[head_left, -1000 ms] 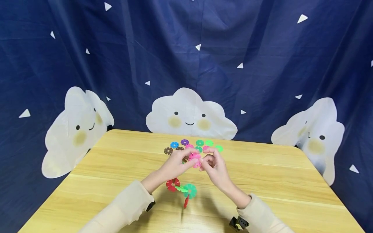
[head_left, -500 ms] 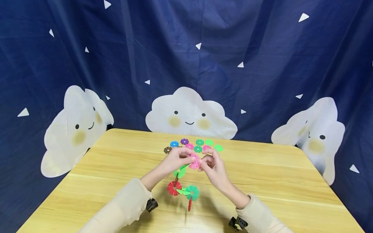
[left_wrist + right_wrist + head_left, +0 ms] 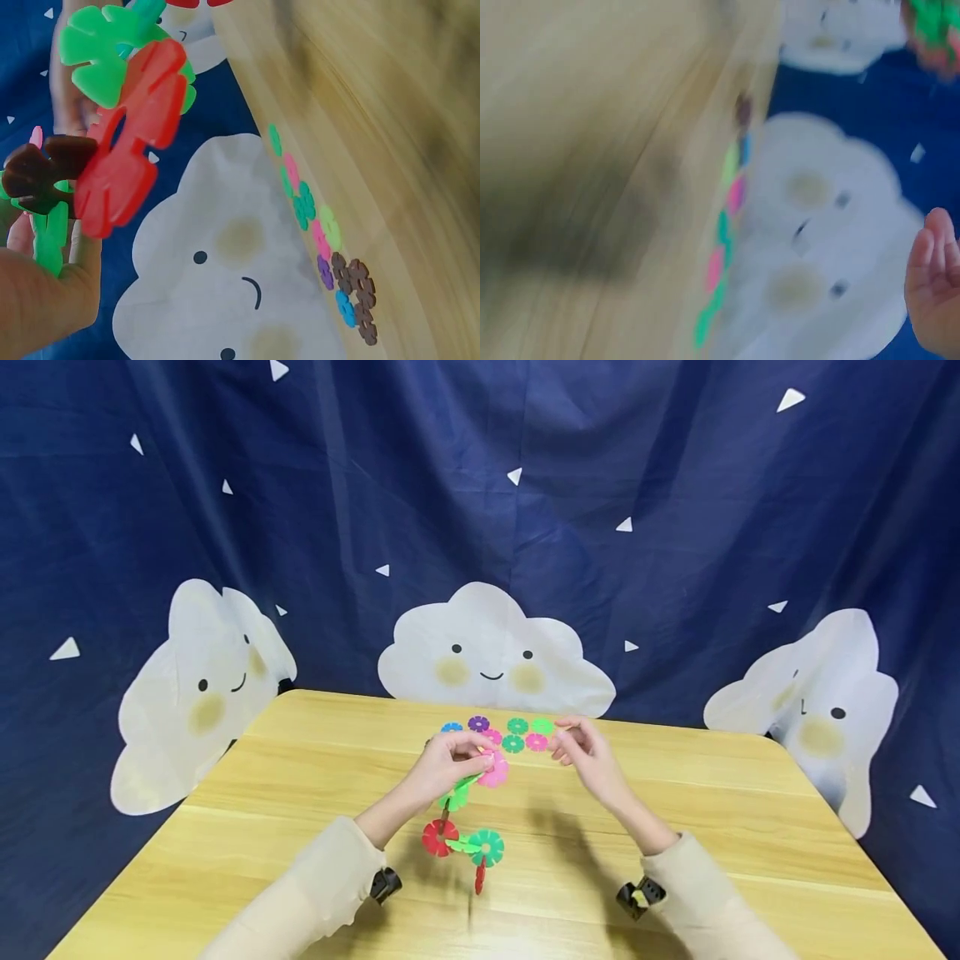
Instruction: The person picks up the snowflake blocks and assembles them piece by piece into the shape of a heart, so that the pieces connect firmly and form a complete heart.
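My left hand point(image 3: 442, 768) pinches a pink slotted disc point(image 3: 495, 771), the top piece of a chain of interlocked flower-shaped plastic discs held over the table. Below it hang green discs point(image 3: 454, 796), a brown disc point(image 3: 37, 178) and a red disc point(image 3: 439, 838). A light green disc point(image 3: 462, 844), a teal disc point(image 3: 488, 848) and a lower red disc point(image 3: 479, 878) follow. To the right of the chain, my right hand point(image 3: 592, 764) is raised with loosely bent fingers and nothing visible between them. Its fingertips appear close to the loose discs in the head view.
Loose discs lie at the table's far side, among them purple point(image 3: 478, 724), pink point(image 3: 536, 742) and green point(image 3: 513, 743). Several brown discs point(image 3: 364, 281) show in the left wrist view. Behind the wooden table point(image 3: 712, 835) hangs a dark blue curtain point(image 3: 450, 468) with clouds.
My right hand has let go of the pink disc and moved right, away from the chain. The left hand keeps its pinch, and the chain has shifted slightly left.
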`<action>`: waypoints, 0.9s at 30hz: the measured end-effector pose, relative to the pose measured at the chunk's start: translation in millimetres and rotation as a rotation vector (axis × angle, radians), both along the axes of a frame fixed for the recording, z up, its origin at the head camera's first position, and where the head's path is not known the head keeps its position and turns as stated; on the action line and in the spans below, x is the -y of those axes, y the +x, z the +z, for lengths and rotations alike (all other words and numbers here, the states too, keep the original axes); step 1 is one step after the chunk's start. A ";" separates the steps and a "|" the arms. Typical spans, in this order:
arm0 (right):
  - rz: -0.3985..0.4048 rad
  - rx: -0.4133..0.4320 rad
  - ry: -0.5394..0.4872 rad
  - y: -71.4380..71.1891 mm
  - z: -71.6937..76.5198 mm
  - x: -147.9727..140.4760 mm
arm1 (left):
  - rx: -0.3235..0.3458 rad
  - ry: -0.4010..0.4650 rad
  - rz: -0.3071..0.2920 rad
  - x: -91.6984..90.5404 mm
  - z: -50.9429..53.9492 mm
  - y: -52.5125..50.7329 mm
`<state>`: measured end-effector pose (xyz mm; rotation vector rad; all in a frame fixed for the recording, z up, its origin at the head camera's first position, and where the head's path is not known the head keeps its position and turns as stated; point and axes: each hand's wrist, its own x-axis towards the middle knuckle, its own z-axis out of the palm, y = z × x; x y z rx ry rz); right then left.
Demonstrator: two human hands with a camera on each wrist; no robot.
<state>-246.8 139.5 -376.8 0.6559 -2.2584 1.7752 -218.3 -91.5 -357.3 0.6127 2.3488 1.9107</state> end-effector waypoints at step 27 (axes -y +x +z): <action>0.058 0.210 0.713 -72.2 -64.8 -46.8 | 0.036 0.022 -0.119 14.4 2.7 4.9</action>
